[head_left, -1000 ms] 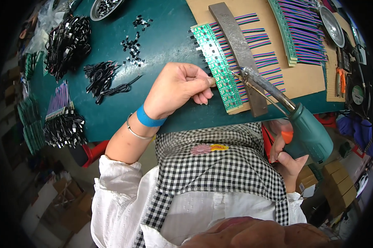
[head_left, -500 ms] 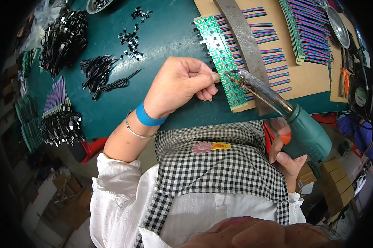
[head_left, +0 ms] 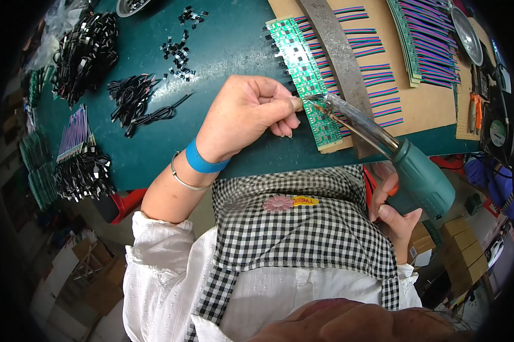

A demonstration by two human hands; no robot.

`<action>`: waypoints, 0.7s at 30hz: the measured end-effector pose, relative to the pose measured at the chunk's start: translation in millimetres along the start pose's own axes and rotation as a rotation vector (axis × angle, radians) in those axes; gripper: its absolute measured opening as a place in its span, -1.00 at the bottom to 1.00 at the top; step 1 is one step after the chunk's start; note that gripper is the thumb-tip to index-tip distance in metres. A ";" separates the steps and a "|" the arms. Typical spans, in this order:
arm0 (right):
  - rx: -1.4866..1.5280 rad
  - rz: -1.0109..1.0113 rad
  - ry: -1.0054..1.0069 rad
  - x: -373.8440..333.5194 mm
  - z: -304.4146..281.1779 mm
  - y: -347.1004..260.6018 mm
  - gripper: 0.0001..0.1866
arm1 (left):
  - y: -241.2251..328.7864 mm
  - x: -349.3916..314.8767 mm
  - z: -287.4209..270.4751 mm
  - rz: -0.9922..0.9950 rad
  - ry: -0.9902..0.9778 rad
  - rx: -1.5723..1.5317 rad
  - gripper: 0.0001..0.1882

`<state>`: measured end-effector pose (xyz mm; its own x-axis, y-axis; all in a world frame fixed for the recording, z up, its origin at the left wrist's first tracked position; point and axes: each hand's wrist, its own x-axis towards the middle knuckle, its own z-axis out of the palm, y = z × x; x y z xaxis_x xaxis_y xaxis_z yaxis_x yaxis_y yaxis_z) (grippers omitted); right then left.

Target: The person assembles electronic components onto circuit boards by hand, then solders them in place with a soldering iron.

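Observation:
My left hand (head_left: pixel 245 111) is closed in a pinch at the left edge of a long green circuit board panel (head_left: pixel 304 68). What sits between the thumb and finger is too small or hidden to name. My right hand (head_left: pixel 395 214) is wrapped round the handle of a green soldering gun (head_left: pixel 425 176), partly hidden behind its body. The gun's metal barrel points up and left, and its tip is over the panel beside my left fingertips. Small black parts stick out along the panel's left edge; striped wires (head_left: pixel 376 67) run off its right side, under a flat metal bar (head_left: pixel 339 57).
Loose small black parts (head_left: pixel 180 51) lie on the green table (head_left: pixel 228 34), with black cables (head_left: pixel 146 105) and a larger cable bundle (head_left: pixel 86 51) further left. More wired boards (head_left: pixel 408 45), a metal dish (head_left: pixel 466 37) and orange-handled pliers (head_left: pixel 475 113) are at the right.
The soldering gun has shifted slightly left and up, its tip still over the panel. My left hand keeps its pinch almost in place.

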<state>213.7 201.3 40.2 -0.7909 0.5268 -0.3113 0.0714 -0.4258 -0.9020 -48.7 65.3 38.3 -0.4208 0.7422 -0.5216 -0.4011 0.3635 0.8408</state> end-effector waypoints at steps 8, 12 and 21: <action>0.007 0.005 -0.018 0.4 -2.1 6.4 -0.60 | 0.8 0.5 0.6 -0.010 0.014 0.004 -0.85; 0.010 -0.044 -0.002 -0.5 -2.3 5.8 -0.57 | 0.4 0.5 0.4 -0.008 0.012 -0.001 -0.86; -0.022 0.000 0.026 0.7 0.8 3.4 -0.54 | 0.1 0.1 0.7 0.001 0.012 -0.004 -0.87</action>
<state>212.8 199.7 37.2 -0.7750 0.5460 -0.3184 0.0849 -0.4093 -0.9084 -48.2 65.8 38.5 -0.4309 0.7357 -0.5225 -0.4035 0.3608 0.8408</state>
